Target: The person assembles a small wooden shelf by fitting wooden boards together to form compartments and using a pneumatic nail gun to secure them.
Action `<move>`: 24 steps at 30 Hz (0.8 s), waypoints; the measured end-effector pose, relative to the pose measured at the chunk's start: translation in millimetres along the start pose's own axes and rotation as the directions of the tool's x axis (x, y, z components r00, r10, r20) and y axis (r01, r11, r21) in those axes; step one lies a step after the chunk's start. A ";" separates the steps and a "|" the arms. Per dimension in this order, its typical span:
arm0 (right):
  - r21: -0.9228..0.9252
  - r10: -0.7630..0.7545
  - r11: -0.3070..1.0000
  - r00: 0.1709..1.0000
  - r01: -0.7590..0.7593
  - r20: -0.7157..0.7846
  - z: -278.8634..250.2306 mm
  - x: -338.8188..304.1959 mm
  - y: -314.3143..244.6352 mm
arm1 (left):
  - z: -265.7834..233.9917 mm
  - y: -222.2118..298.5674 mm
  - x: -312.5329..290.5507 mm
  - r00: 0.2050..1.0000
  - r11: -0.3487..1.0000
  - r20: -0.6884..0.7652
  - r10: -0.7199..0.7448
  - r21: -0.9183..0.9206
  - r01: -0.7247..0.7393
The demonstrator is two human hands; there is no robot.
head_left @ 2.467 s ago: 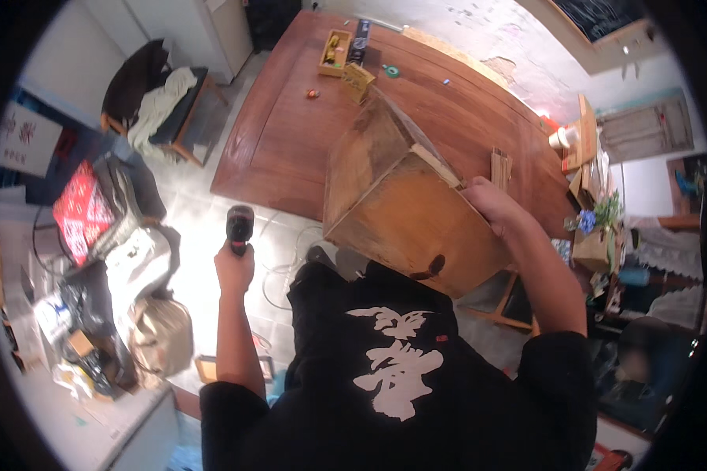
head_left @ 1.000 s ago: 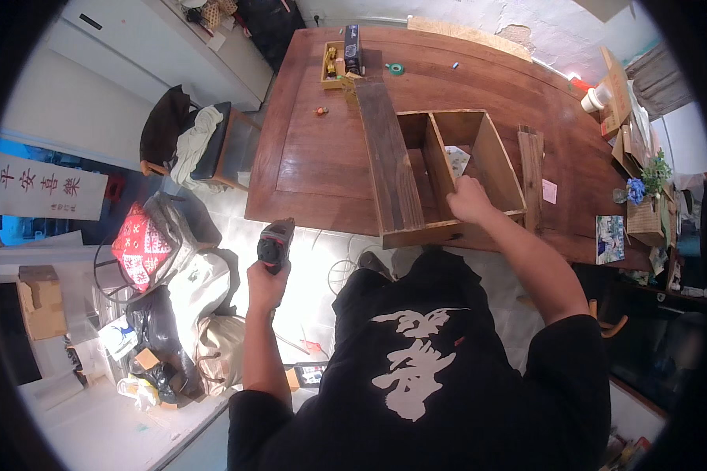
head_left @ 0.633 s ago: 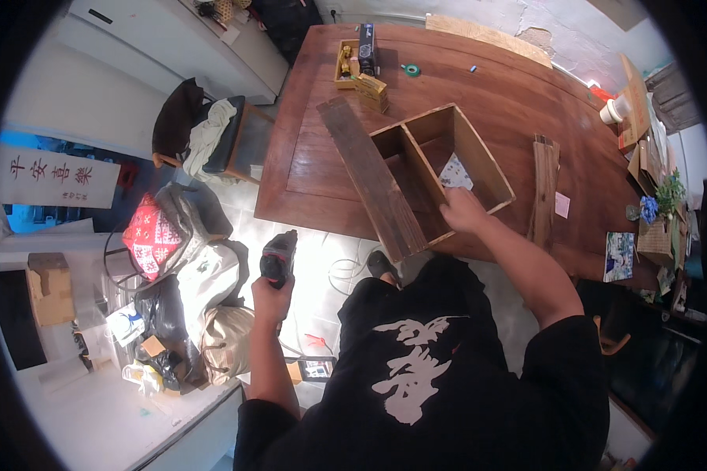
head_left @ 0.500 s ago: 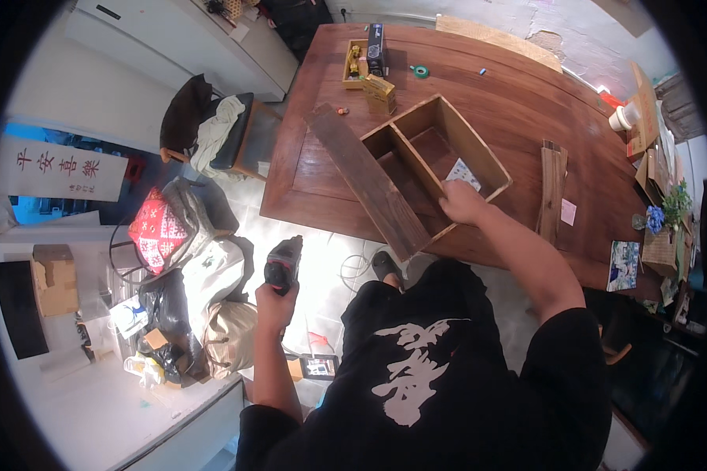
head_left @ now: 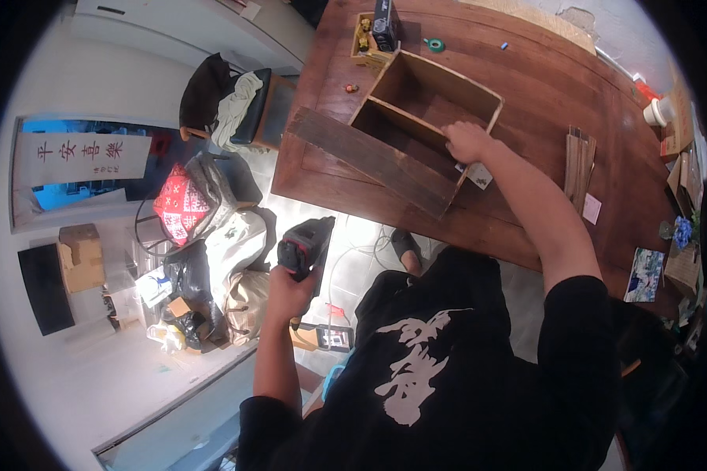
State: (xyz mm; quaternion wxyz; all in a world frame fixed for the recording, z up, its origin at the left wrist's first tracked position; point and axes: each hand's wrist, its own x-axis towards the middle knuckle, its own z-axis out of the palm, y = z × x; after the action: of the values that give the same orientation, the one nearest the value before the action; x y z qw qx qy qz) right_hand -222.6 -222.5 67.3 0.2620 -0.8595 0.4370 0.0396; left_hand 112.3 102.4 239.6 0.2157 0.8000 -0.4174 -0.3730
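Note:
My left hand (head_left: pixel 292 294) is wrapped round the grip of a black and red cordless drill (head_left: pixel 313 235), held in the air left of the table's near edge. My right hand (head_left: pixel 470 143) has its fingers closed on the wooden box (head_left: pixel 456 82) at its right side, by the end of the divider (head_left: pixel 404 116). The open-topped box has two compartments. A dark wooden plank (head_left: pixel 361 157) lies slanted along the box's near-left side, its left end reaching past the box. A white printed card (head_left: pixel 478 177) shows by the box's near right corner, below my right wrist.
On the brown table (head_left: pixel 526 94) are a small yellow crate (head_left: pixel 361 51), a black carton (head_left: pixel 385 27), green tape (head_left: pixel 434 45) and stacked wood strips (head_left: pixel 579 165). A chair (head_left: pixel 251 106) and bags (head_left: pixel 239 243) stand at left. A cable (head_left: pixel 381 247) lies on the floor.
The box has turned and moved with my right hand, and the plank's slant is flatter. The card now shows outside the box's corner. My left hand has brought the drill slightly toward the table.

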 end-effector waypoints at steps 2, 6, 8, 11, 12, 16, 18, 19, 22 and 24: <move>0.003 -0.011 1.000 1.000 0.011 -0.025 -1.9 0.4 15.4 | 7.8 19.9 9.0 0.999 1.000 0.051 -0.002 -0.003 0.002; 0.085 0.009 0.996 0.995 -0.001 -0.095 -6.7 -13.9 9.0 | 26.4 57.8 15.8 0.991 0.999 0.135 0.004 0.034 -0.009; 0.019 -0.144 0.986 0.894 0.168 -0.424 18.3 -23.9 32.0 | 41.4 88.0 15.3 0.980 0.999 0.196 -0.031 0.028 0.026; 0.016 -0.112 0.987 0.767 0.157 -0.631 39.8 -40.4 45.9 | 64.8 101.5 13.1 0.972 1.000 0.233 -0.008 -0.005 0.010; 0.045 -0.060 0.992 0.750 0.119 -0.658 43.4 -45.9 46.0 | 68.2 101.0 14.2 0.966 1.000 0.260 -0.013 0.031 0.005; 0.248 0.104 0.964 0.734 0.090 -0.671 59.6 -76.2 60.6 | 91.8 107.5 16.6 0.944 0.997 0.327 -0.034 0.073 0.011; 0.366 0.201 0.929 0.757 0.054 -0.622 68.7 -99.8 67.3 | 104.8 113.5 15.8 0.947 0.992 0.321 -0.011 0.121 -0.029; 0.378 0.240 0.926 0.740 0.021 -0.629 82.6 -111.7 75.1 | 109.5 116.3 16.9 0.945 0.992 0.326 -0.018 0.125 -0.024; 0.387 0.342 0.916 0.714 -0.107 -0.611 136.3 -155.8 98.1 | 123.1 117.5 19.3 0.942 0.995 0.336 -0.018 0.095 -0.015; 0.351 0.393 0.910 0.731 -0.221 -0.558 157.9 -189.3 100.5 | 127.1 118.8 18.1 0.942 0.992 0.336 -0.005 0.121 -0.038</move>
State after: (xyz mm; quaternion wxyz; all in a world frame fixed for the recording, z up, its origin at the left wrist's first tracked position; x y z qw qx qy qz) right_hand -391.2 -55.9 -54.0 0.2047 -0.6973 0.6366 -0.2581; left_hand -39.9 16.8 230.2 0.0938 0.7332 -0.4776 -0.4749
